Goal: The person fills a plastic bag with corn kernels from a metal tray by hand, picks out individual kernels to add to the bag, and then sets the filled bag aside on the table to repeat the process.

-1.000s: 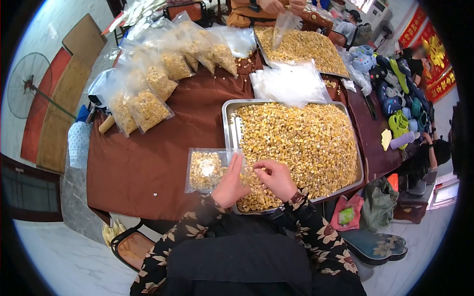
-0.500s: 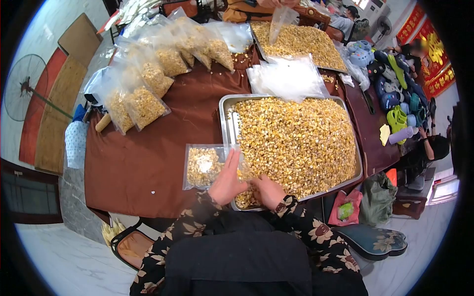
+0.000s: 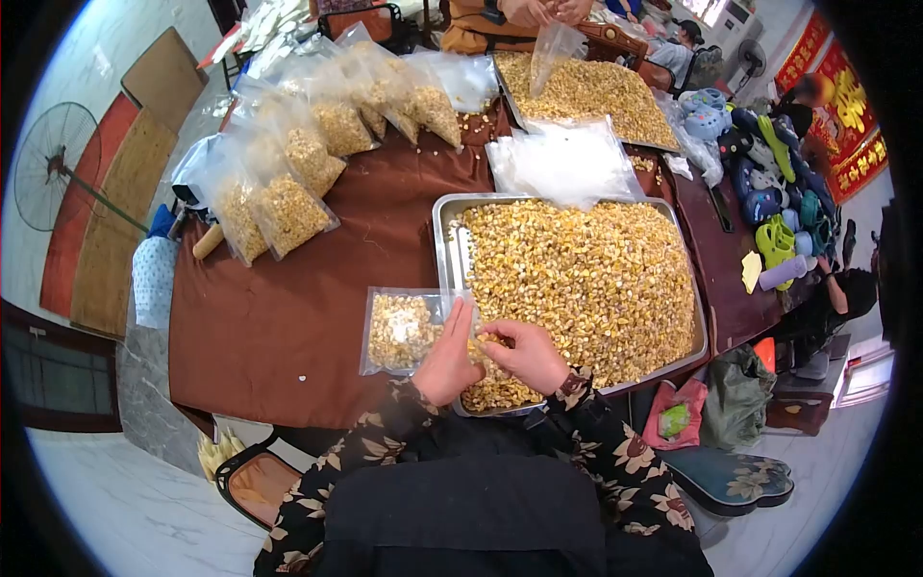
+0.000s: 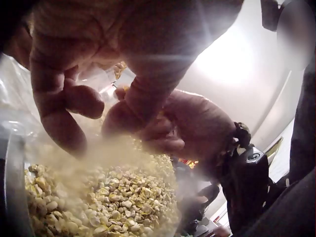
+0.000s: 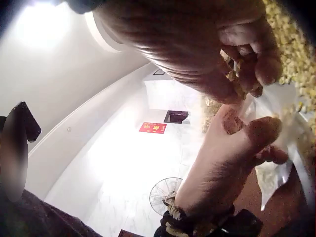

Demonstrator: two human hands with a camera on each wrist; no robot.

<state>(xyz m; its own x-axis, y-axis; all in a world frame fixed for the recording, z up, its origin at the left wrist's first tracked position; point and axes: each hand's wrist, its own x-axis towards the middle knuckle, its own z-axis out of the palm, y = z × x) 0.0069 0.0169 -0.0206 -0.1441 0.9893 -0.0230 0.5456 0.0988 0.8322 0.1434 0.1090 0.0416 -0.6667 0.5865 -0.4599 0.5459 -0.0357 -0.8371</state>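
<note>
A clear plastic bag with corn kernels in it lies by the near left corner of a metal tray. My left hand holds its mouth at the tray's edge, two fingers stretched along the plastic. Close beside it, my right hand has its fingertips at the bag's mouth. In the right wrist view, kernels show between the curled fingers of my right hand, above my left hand and the bag. Loose kernels fill the tray below both hands in the left wrist view.
Several filled bags stand at the back left of the brown cloth. Empty bags lie across the tray's far edge. Behind is another corn tray, where another person's hands hold a bag. Shoes are piled at right.
My right hand dipped low over the tray's near left corner, then came up to the bag's mouth. My left hand has stayed at the bag. The head view has shifted slightly.
</note>
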